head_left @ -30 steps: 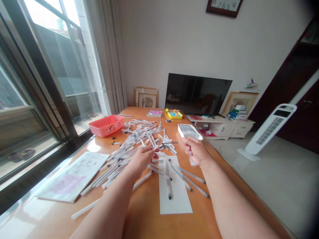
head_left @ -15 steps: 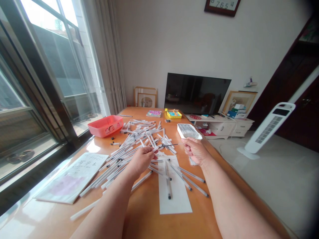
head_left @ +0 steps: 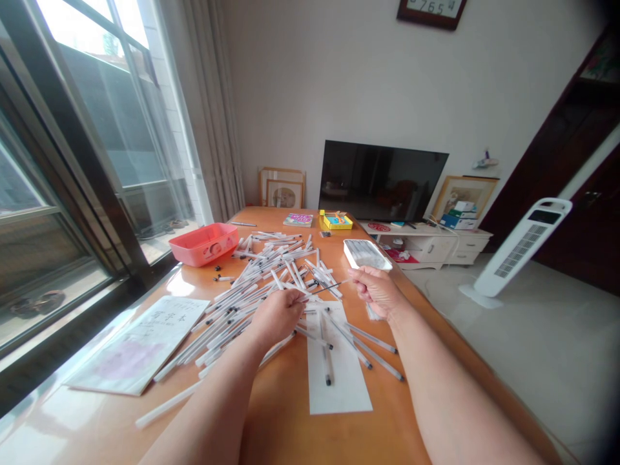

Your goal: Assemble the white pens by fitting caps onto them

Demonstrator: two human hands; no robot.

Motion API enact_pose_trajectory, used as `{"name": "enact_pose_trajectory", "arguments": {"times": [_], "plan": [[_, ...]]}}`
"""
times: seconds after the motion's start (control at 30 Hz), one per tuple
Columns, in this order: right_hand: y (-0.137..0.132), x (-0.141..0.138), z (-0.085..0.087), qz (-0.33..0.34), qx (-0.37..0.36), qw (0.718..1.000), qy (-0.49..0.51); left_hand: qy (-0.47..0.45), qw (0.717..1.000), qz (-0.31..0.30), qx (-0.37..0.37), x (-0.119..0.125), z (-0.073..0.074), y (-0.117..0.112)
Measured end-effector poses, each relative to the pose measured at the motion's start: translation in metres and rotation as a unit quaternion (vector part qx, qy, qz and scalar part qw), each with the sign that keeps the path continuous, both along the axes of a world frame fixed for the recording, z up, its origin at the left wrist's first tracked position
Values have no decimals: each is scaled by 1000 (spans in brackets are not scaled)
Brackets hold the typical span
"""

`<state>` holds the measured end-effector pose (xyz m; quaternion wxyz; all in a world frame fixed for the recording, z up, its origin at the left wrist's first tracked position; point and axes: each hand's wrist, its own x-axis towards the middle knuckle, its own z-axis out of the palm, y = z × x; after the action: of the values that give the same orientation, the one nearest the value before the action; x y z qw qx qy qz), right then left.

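A thin dark pen refill (head_left: 325, 289) spans the gap between my hands above the table. My right hand (head_left: 378, 290) is closed in a pinch on its right end, which looks clear. My left hand (head_left: 279, 314) is wrapped round a whitish pen barrel, mostly hidden by the fingers, at the refill's left end. Below and beyond my left hand spreads a loose heap of white pen barrels (head_left: 252, 284), several with black ends. A white paper sheet (head_left: 339, 387) lies beneath my hands with several pens across it. Just past my right hand stands a white tray (head_left: 349, 257) of dark refills.
A red plastic basket (head_left: 196, 250) stands at the left table edge, with a notebook (head_left: 140, 349) nearer me. Farther back on the table (head_left: 285, 420) are a pink booklet (head_left: 298, 220) and a yellow box (head_left: 338, 223). A white tower fan (head_left: 520, 252) stands on the floor at right.
My left hand has turned and lowered slightly, and its fingers cover more of the barrel. The refill now slopes more, its left end lower. My right hand has barely moved.
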<state>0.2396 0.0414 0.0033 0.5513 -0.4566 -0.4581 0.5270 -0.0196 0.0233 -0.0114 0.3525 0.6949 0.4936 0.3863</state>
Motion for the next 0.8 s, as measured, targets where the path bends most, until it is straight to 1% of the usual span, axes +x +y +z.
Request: {"name": "enact_pose_trajectory", "arguments": {"times": [0.1, 0.2, 0.3, 0.4, 0.53, 0.63, 0.73, 0.8], "plan": [[0, -9, -2, -19, 16, 999, -36, 30, 999, -20, 17, 1, -2, 0], [-2, -22, -5, -32, 44, 995, -78, 49, 998, -40, 17, 4, 1, -3], [-6, -35, -6, -44, 87, 988, -123, 44, 998, -47, -3, 9, 8, -7], [-11, -48, -7, -56, 139, 969, -199, 32, 998, -46, -32, 12, 12, -9], [-18, -59, -9, -33, 203, 931, -303, 4, 997, -52, -63, 13, 10, -7], [-23, -64, -8, -7, 247, 905, -345, -23, 995, -54, -81, 11, 6, -4], [-26, -66, -6, 3, 268, 896, -354, -46, 993, -50, -96, 11, 5, -3], [-26, -65, -6, 7, 258, 903, -344, -58, 992, -51, -103, 12, 7, -4]]}}
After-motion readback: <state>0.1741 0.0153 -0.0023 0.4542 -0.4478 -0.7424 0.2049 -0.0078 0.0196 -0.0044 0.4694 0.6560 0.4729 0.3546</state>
